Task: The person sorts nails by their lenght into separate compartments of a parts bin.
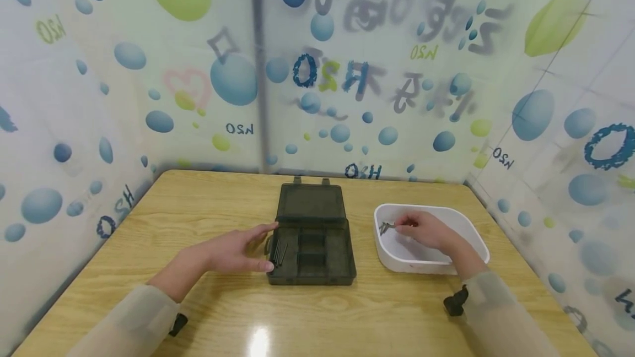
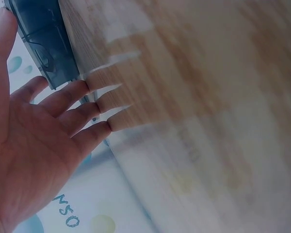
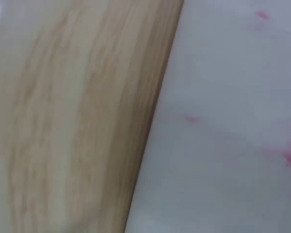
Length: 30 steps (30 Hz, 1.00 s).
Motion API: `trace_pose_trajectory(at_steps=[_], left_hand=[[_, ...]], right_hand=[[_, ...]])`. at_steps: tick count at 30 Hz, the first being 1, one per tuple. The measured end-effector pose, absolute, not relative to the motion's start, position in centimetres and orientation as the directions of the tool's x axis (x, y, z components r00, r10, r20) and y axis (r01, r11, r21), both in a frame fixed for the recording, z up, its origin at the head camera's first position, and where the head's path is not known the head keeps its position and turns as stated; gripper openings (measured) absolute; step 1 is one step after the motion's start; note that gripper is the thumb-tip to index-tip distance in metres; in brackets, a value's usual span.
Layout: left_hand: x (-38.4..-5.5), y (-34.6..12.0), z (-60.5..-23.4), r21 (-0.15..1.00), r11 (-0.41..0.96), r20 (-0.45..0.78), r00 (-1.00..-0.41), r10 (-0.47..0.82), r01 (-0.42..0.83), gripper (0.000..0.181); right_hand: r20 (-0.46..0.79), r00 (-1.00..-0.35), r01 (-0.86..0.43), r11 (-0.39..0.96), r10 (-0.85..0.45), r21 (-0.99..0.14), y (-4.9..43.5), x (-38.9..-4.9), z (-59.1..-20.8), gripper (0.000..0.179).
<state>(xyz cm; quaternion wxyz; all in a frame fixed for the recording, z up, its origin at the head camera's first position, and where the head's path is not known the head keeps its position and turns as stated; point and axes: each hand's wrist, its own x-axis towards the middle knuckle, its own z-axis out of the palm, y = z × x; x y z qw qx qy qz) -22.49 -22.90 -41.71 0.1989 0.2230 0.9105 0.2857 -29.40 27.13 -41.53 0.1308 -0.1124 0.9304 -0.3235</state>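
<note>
A dark, see-through compartment box (image 1: 336,252) lies on the table with its lid (image 1: 311,201) folded back. Several thin dark rods (image 1: 279,254), perhaps screws or nails, lie in its left compartment. My left hand (image 1: 233,250) rests at the box's left side, thumb and forefinger spread against its edge; in the left wrist view its fingers are loosely extended and hold nothing. Over the white bin (image 1: 431,266), my right hand (image 1: 424,228) reaches in and pinches a small metal piece at its fingertips. Small silvery pieces (image 1: 383,228) lie by the bin's left wall, too small to identify.
The wooden table (image 1: 198,197) carries the box at its middle and the bin to the right. Patterned curtains (image 1: 317,142) hang close behind the table and along both sides. The right wrist view shows only tabletop and the bin's white wall (image 3: 223,145).
</note>
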Motion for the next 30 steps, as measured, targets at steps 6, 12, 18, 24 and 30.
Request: trace_pose_trajectory(at_steps=[6,12,18,24,30], left_hand=[[-22.5,-22.9,-41.6,0.606,0.739,-0.233,-0.822,0.519,0.294,0.103],[-22.5,-22.9,-41.7,0.61,0.739,-0.239,-0.823,0.516,0.286,0.103],[-22.5,-22.9,-41.7,0.606,0.743,-0.24,-0.825,0.512,0.285,0.102],[-22.5,-22.9,-41.8,0.6,0.749,-0.241,-0.828,0.506,0.283,0.103],[-22.5,-22.9,-41.8,0.605,0.747,-0.246,-0.828,0.504,0.275,0.103]], right_hand=[[-0.148,-0.939,-0.124,0.709,-0.309,-0.694,26.9,-28.6,-40.6,0.026],[-0.107,-0.939,-0.134,0.636,-0.326,-0.76,25.8,-27.5,-39.7,0.032],[-0.071,-0.937,-0.143,0.561,-0.343,-0.815,23.6,-26.6,-38.4,0.032],[-0.032,-0.919,-0.182,0.496,-0.392,-0.849,21.2,-26.0,-37.5,0.035],[-0.019,-0.899,-0.199,0.447,-0.438,-0.872,18.9,-25.8,-37.2,0.028]])
